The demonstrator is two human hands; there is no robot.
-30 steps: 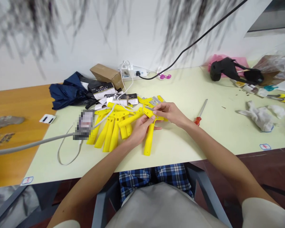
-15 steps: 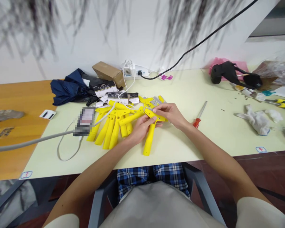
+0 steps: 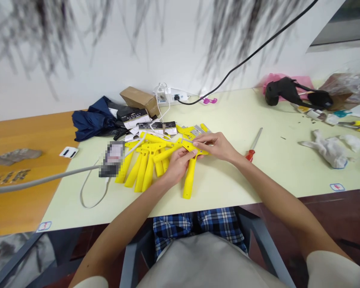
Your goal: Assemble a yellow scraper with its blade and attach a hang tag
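"Between the two hands, above the pale tabletop (image 3: 222, 186), what is it?"

"It is a yellow tool (image 3: 189, 178), its handle pointing to six o'clock. The left hand (image 3: 177, 165) grips its head, thumb on top. The right hand (image 3: 216, 147) has fingers closed at the head also, by a thin metal strip (image 3: 187, 140); whether they pinch this strip, I cannot tell."

"How will it handle?"

"I think light and stiff, like hard plastic, maybe a little slippery, but not fragile. I would hold the thick handle, or the head's flat sides, away from the strip's edge, which may be sharp."

"And around it?"

"Toward nine o'clock lies a pile of yellow handles (image 3: 140, 170), just beside. Toward eleven are printed cards (image 3: 157, 128), and farther the power strip (image 3: 180, 96). At three, apart, rests a red-handled screwdriver (image 3: 250, 155)."
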